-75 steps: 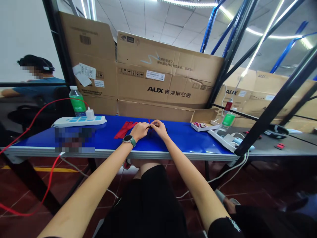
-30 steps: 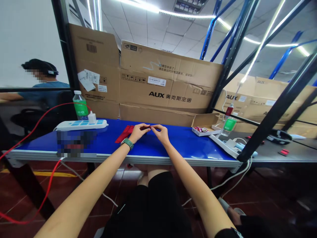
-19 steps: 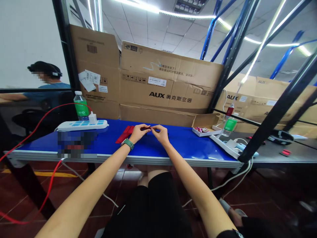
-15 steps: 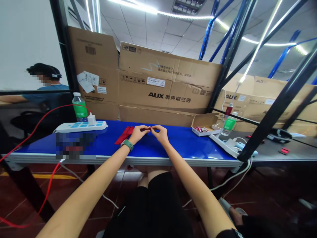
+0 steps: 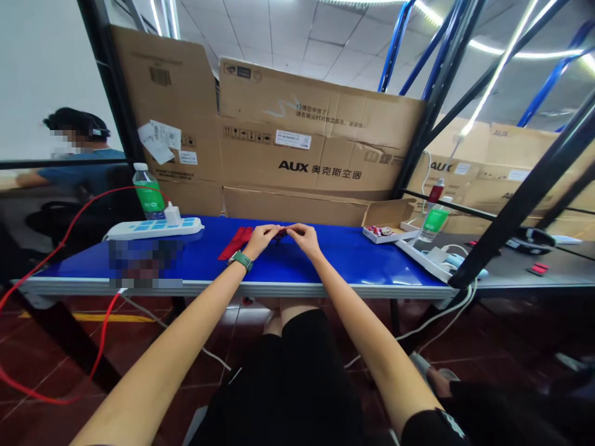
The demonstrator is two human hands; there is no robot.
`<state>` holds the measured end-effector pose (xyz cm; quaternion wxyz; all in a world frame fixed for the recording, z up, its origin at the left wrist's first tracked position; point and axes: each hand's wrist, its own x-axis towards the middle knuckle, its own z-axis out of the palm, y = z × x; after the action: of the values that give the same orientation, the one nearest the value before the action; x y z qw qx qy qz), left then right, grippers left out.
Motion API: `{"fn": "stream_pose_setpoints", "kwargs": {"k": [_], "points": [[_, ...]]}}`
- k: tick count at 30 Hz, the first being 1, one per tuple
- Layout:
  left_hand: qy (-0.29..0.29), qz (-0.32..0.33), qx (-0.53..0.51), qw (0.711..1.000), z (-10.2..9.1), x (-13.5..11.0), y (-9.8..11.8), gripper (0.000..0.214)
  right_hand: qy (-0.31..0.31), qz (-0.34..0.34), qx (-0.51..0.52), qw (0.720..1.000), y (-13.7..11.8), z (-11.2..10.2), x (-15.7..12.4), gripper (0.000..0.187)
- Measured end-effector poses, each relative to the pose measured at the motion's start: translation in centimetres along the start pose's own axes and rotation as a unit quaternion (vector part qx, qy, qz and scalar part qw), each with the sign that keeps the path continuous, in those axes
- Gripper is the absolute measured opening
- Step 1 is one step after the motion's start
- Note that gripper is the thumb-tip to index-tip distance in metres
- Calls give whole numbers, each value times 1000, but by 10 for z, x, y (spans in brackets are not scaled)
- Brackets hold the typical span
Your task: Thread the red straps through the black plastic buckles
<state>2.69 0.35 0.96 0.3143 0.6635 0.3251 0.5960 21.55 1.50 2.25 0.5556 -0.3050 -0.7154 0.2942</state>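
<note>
My left hand (image 5: 261, 238), with a green-strapped watch on the wrist, and my right hand (image 5: 304, 238) meet over the blue table (image 5: 353, 260). Both pinch a small dark red piece (image 5: 280, 233) between their fingertips, just above the tabletop. A stack of flat red strips (image 5: 235, 243) lies on the table directly left of my left hand. What the small piece is exactly is too small to tell.
A white power strip (image 5: 151, 228) and a green-labelled bottle (image 5: 147, 193) stand at the back left. An open cardboard box (image 5: 388, 222) with small parts sits at the right, beside another bottle (image 5: 431, 220) and power strip (image 5: 425, 257). Cardboard cartons (image 5: 307, 148) wall the back. A person sits far left (image 5: 77, 155).
My hands stay pinched together over the same spot, with slight finger movement on the small piece. The camera has tilted a little, shifting the whole scene.
</note>
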Motion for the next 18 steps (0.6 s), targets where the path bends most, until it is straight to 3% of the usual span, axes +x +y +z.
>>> {"fn": "stream_pose_setpoints", "kwargs": {"k": [3,6,12,18], "points": [[9,-23,-18,1000,-2,3,-4,61,18,62,86,994,2,-1,0,39],[17,17,49,999,-3,1,-1,50,13,102,141,985,1,-2,-1,45],[-17,45,66,997,1,-8,16,44,15,126,162,979,2,-2,-3,45],[20,74,144,987,4,-10,22,30,10,130,171,976,6,1,-1,46]]}}
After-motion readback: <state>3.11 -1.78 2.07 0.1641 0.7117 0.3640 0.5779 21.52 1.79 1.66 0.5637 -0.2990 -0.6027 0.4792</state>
